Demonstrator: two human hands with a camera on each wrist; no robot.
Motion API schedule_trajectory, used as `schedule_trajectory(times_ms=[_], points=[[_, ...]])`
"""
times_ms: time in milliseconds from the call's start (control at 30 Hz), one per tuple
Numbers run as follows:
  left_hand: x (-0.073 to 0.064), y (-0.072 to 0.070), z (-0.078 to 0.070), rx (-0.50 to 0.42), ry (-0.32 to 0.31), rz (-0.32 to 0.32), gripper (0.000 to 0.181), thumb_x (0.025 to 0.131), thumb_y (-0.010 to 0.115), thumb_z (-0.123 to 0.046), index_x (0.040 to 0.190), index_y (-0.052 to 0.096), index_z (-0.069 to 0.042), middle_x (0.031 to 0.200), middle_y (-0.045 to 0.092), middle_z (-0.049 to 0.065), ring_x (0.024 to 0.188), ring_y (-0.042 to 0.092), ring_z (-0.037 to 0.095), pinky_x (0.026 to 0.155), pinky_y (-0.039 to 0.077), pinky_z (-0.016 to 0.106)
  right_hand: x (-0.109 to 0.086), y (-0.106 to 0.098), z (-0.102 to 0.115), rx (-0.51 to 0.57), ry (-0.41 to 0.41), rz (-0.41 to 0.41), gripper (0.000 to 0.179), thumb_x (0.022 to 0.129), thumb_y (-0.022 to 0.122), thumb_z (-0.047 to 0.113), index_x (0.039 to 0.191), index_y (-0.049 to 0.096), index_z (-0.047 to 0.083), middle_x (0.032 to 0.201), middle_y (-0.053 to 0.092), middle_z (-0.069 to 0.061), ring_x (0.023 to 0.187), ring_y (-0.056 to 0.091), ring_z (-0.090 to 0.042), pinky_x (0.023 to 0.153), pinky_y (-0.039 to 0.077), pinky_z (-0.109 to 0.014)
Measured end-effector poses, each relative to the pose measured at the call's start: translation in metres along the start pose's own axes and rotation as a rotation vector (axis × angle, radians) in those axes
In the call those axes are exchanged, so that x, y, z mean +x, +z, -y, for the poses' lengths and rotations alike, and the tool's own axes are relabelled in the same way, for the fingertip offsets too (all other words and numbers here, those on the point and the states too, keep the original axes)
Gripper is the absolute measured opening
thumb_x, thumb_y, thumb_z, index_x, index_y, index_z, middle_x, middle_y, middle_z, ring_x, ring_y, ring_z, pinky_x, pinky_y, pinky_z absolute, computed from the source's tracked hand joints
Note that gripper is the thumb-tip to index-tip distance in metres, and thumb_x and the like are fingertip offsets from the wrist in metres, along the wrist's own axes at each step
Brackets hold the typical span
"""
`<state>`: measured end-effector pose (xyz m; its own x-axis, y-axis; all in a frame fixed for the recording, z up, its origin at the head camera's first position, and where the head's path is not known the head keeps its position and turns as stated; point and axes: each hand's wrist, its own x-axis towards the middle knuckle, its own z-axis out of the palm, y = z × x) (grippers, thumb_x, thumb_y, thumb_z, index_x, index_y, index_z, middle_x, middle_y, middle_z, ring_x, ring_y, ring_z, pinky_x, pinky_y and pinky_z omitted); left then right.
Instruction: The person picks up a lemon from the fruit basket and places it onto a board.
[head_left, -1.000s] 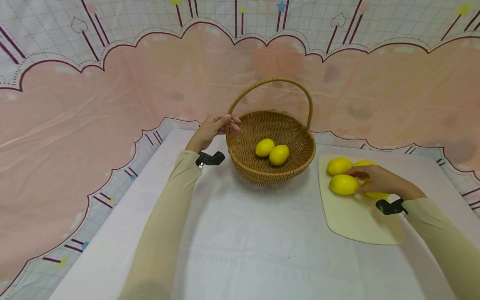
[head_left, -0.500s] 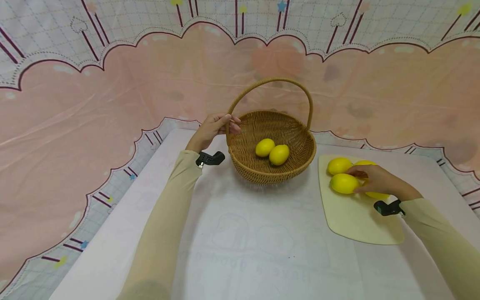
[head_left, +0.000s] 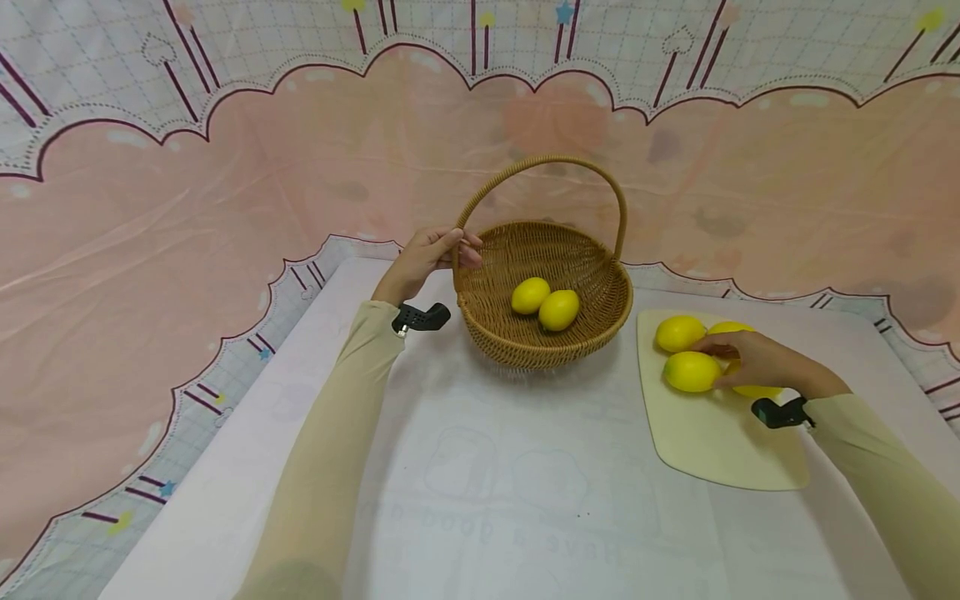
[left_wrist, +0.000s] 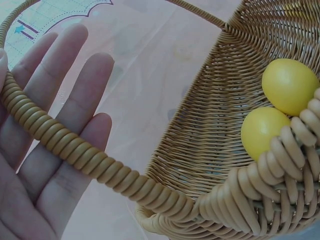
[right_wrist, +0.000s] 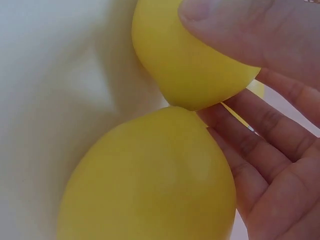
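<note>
In the head view my left hand (head_left: 422,260) holds one side of the arched handle (head_left: 553,158) of a brown wicker basket (head_left: 543,354). The left wrist view shows the fingers stretched behind the wrapped handle, with the thumb at the left edge. Two yellow lemons (head_left: 558,310) lie inside the basket. Over a cream cutting board (head_left: 720,450), my right hand (head_left: 772,362) pinches a lemon (right_wrist: 190,65), thumb on one side and fingers behind. A second lemon (right_wrist: 150,185) touches it, nearer the wrist. Two more, one partly hidden by the hand, lie at the board's far side.
The basket stands at the back middle of a white-covered table (head_left: 487,500). To its right lies the board, a short gap away. A pink patterned cloth (head_left: 262,183) hangs close behind the table and along its left edge.
The right hand shifts slightly left, then back right. The lemon at its thumb moves a little right and towards me. The left hand and basket stay put.
</note>
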<state>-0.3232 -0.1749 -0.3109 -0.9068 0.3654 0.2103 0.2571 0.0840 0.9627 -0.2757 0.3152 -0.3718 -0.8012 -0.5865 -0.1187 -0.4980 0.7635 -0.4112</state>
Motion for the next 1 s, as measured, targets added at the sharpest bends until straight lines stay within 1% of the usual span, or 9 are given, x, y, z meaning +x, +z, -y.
schedule_trajectory(times_ms=[200,467,567,667,700,767,900,1000], points=[[0.0005,-0.0002,0.0006,0.001,-0.001,0.003,0.035,0.102,0.038,-0.022,0.104,0.065,0.000,0.079,0.072,-0.007,0.083,0.069,0.009,0.089,0.052,0.038,-0.0009,0.0001,0.0009,-0.005,0.004,-0.014,0.051,0.074,0.078,0.016,0.120,0.060,0.000,0.119,0.062,-0.021,0.109,0.058,-0.040,0.093,0.046,-0.052],[-0.0004,0.0003,-0.0005,-0.007,0.000,0.004,0.035,0.102,0.039,-0.025,0.103,0.066,-0.002,0.079,0.072,-0.008,0.083,0.068,0.009,0.083,0.054,0.028,-0.0004,0.0013,-0.0003,0.008,-0.006,-0.034,0.052,0.073,0.079,0.016,0.118,0.060,0.000,0.117,0.063,-0.018,0.109,0.058,-0.039,0.094,0.046,-0.052],[-0.0008,0.0010,-0.0011,-0.004,0.000,0.004,0.035,0.102,0.039,-0.025,0.104,0.065,-0.001,0.079,0.072,-0.008,0.083,0.068,0.009,0.087,0.053,0.033,-0.0003,0.0010,-0.0005,0.015,0.003,-0.031,0.052,0.073,0.079,0.017,0.118,0.060,0.000,0.118,0.062,-0.019,0.110,0.057,-0.039,0.094,0.045,-0.052],[-0.0008,0.0010,-0.0010,-0.001,-0.001,0.004,0.036,0.102,0.039,-0.025,0.105,0.064,0.001,0.079,0.072,-0.008,0.083,0.068,0.009,0.087,0.053,0.034,-0.0001,0.0005,-0.0007,0.021,0.010,-0.028,0.052,0.074,0.079,0.019,0.119,0.060,0.001,0.119,0.062,-0.019,0.111,0.057,-0.040,0.095,0.045,-0.053],[-0.0008,0.0010,-0.0009,-0.001,-0.002,0.004,0.036,0.102,0.039,-0.025,0.105,0.064,0.001,0.079,0.072,-0.008,0.083,0.068,0.009,0.088,0.053,0.035,-0.0001,0.0002,-0.0011,0.021,0.015,-0.027,0.052,0.074,0.079,0.019,0.119,0.060,0.002,0.119,0.061,-0.019,0.111,0.057,-0.040,0.095,0.045,-0.053],[-0.0008,0.0010,-0.0009,-0.003,-0.003,0.002,0.036,0.102,0.040,-0.025,0.105,0.064,0.000,0.079,0.072,-0.008,0.083,0.068,0.009,0.087,0.053,0.033,-0.0002,-0.0001,-0.0019,0.020,0.022,-0.030,0.052,0.073,0.080,0.021,0.118,0.061,0.003,0.119,0.061,-0.019,0.111,0.057,-0.040,0.095,0.045,-0.053],[-0.0011,0.0013,-0.0013,0.000,-0.003,-0.006,0.036,0.102,0.040,-0.025,0.104,0.065,0.000,0.079,0.072,-0.007,0.083,0.069,0.009,0.087,0.053,0.035,-0.0016,-0.0016,-0.0047,0.018,0.025,-0.039,0.052,0.074,0.080,0.022,0.117,0.061,0.002,0.119,0.062,-0.018,0.111,0.057,-0.039,0.096,0.044,-0.053],[-0.0016,0.0019,-0.0021,0.003,0.000,-0.009,0.036,0.102,0.040,-0.025,0.105,0.064,0.002,0.079,0.072,-0.008,0.083,0.069,0.009,0.086,0.054,0.032,-0.0034,-0.0028,-0.0062,0.015,0.027,-0.049,0.052,0.073,0.080,0.024,0.116,0.062,0.001,0.117,0.064,-0.017,0.111,0.057,-0.038,0.096,0.044,-0.052]])
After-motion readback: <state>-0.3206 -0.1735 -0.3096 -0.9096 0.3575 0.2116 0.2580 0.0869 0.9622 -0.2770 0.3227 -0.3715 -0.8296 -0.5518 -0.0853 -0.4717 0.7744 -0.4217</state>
